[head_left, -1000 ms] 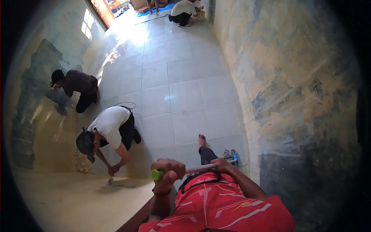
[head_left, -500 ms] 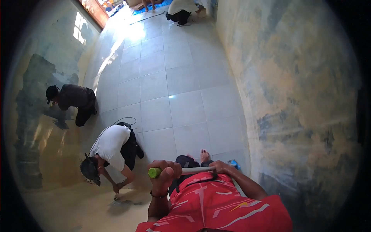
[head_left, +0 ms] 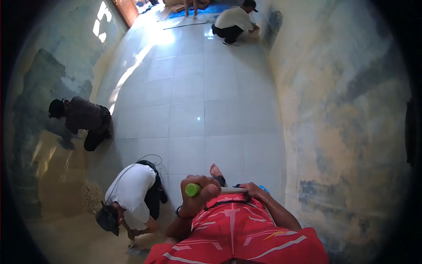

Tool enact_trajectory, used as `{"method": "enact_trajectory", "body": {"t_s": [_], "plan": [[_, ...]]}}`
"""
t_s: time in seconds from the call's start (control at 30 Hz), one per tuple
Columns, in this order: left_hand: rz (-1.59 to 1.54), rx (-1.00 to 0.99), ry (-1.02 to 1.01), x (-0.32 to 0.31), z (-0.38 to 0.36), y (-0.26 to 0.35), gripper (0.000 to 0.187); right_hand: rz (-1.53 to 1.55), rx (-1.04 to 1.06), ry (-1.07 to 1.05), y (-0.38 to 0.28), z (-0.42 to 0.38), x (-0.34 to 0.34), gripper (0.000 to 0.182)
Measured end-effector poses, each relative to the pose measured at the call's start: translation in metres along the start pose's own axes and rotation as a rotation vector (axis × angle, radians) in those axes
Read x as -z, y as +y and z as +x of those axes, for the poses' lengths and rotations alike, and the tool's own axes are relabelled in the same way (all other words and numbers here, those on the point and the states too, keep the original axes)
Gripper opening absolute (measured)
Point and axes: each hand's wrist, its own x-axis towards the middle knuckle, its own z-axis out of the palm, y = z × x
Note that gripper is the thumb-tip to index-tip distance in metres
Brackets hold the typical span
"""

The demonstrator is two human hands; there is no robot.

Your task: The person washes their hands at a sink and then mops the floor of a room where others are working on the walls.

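A pale pole (head_left: 234, 190) with a green end cap (head_left: 192, 190) lies across the front of my red shirt (head_left: 237, 224). My left hand (head_left: 201, 198), with a dark bracelet at the wrist, is closed around it just beside the green cap. Farther along, my right hand (head_left: 252, 190) grips the pole at waist height. Whatever the pole has beyond my right hand is hidden. One bare foot (head_left: 214, 170) shows on the tiles ahead of me.
At the left, a person in a white shirt (head_left: 132, 187) bends at the wall base. Beyond crouches a person in dark clothes (head_left: 85, 116). Another person in white (head_left: 233, 22) squats near the right wall (head_left: 334, 132). A blue sheet (head_left: 215, 9) lies at the far end of the tiled floor (head_left: 184, 119).
The view has shifted, showing more of the far end. My left hand has moved right along with the green cap, and less pole shows between my hands. A bare foot is farther forward.
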Motion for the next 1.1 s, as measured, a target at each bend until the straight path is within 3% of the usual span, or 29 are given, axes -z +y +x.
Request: {"method": "enact_trajectory", "body": {"t_s": [0.1,0.17,0.33,0.43,0.57,0.63,0.67,0.77,0.8,0.9,1.03,1.1], "plan": [[0.005,-0.095,-0.100,0.037,0.056,0.021,0.031,-0.066,-0.034,0.008,-0.040,0.052,0.043,0.016],[-0.051,-0.169,-0.133,0.060,0.091,0.036,0.029,-0.021,-0.014,0.159,-0.073,0.088,0.070,0.012],[-0.257,-0.399,-0.366,0.117,0.204,0.084,0.023,-0.086,0.196,0.090,-0.141,0.198,0.145,0.010],[-0.027,-0.478,-0.258,0.146,0.262,0.116,0.023,0.001,0.223,-0.034,-0.179,0.270,0.191,0.011],[-0.052,-0.554,-0.019,0.180,0.326,0.158,0.023,-0.121,0.352,-0.140,-0.220,0.370,0.239,0.015],[-0.022,-0.596,0.030,0.196,0.358,0.178,0.025,-0.389,0.690,0.054,-0.232,0.424,0.259,0.017],[-0.003,-0.612,0.045,0.203,0.374,0.187,0.025,-0.298,0.487,-0.205,-0.248,0.447,0.277,0.019],[0.171,-0.732,0.078,0.226,0.424,0.209,0.025,-0.195,0.407,-0.347,-0.312,0.505,0.325,0.018],[0.189,-0.756,0.103,0.235,0.436,0.213,0.025,-0.103,0.513,-0.276,-0.317,0.527,0.330,0.017],[0.296,-0.799,0.133,0.271,0.472,0.224,0.024,-0.289,0.599,-0.250,-0.339,0.599,0.353,0.012],[0.369,-0.832,0.272,0.337,0.531,0.227,0.024,-0.207,0.623,-0.195,-0.376,0.691,0.376,0.010],[0.321,-0.835,0.287,0.378,0.565,0.231,0.024,-0.312,0.668,-0.076,-0.395,0.738,0.386,0.014]]}}
